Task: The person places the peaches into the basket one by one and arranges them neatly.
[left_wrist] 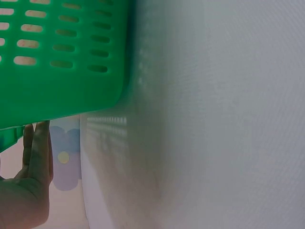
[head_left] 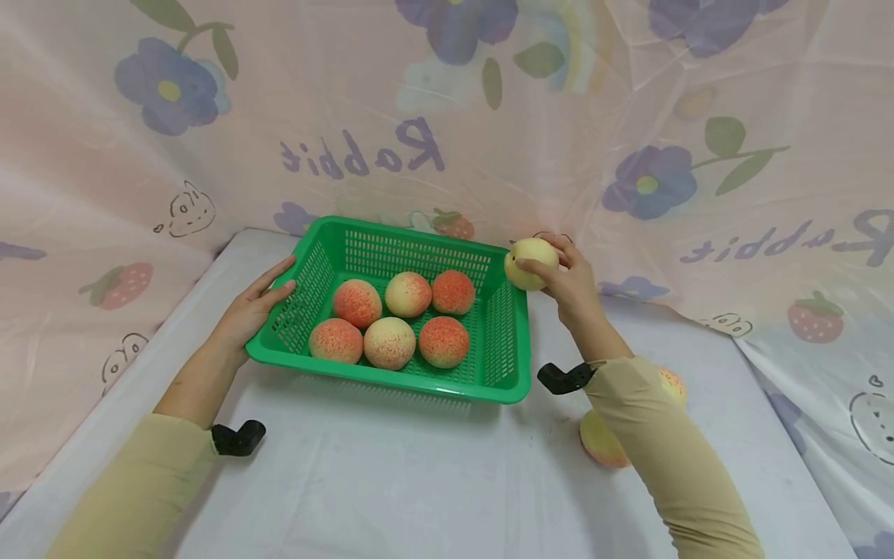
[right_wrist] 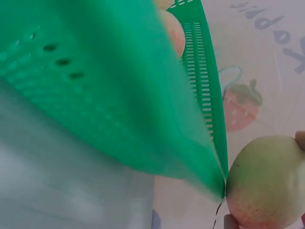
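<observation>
A green plastic basket (head_left: 391, 378) with slotted walls stands on the white-covered table. Several red-and-yellow peaches lie inside it in two rows, among them a pale speckled peach (head_left: 389, 343). My left hand (head_left: 244, 318) rests against the basket's left end, its fingers extended at the rim; the left wrist view shows the straight fingers (left_wrist: 39, 155) beside the green wall. Over the basket's far right corner, my right hand (head_left: 576, 287) holds a pale yellow peach (head_left: 533, 264) between thumb and fingers. Up close, this peach (right_wrist: 264, 183) shows a pink blush and overlaps the basket's corner.
Two more peaches lie on the table near my right forearm: a yellow-pink peach (head_left: 602, 441) and a speckled peach (head_left: 672, 384), both partly hidden by the sleeve. A patterned cloth (head_left: 517, 155) hangs behind the table. Black camera mounts (head_left: 240, 439) sit on both wrists.
</observation>
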### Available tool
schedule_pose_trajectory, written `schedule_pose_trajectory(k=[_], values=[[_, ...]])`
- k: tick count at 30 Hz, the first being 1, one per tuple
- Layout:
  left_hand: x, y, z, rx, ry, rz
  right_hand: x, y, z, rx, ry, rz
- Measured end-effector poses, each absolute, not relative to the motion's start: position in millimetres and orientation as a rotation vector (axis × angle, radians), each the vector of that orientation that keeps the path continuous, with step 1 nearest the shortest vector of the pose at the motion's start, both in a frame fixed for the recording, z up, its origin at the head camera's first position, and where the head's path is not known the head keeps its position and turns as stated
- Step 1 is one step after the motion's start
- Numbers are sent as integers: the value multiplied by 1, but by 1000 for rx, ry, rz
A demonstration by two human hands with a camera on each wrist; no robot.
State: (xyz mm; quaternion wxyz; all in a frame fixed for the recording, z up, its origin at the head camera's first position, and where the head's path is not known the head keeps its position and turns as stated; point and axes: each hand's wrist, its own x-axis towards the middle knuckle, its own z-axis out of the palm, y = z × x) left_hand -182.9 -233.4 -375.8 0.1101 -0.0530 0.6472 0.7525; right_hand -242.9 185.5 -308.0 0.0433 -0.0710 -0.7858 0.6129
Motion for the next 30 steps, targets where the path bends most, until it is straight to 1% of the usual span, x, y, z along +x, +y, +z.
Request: schedule_pose_trajectory(k=[17, 30], values=[[-184, -233, -377, -160, 1934, 2198, -254, 151, -303, -164, -2421, 1963], [-184, -233, -377, -145, 1909, 2219, -261, 126, -309, -145, -2432, 2027]])
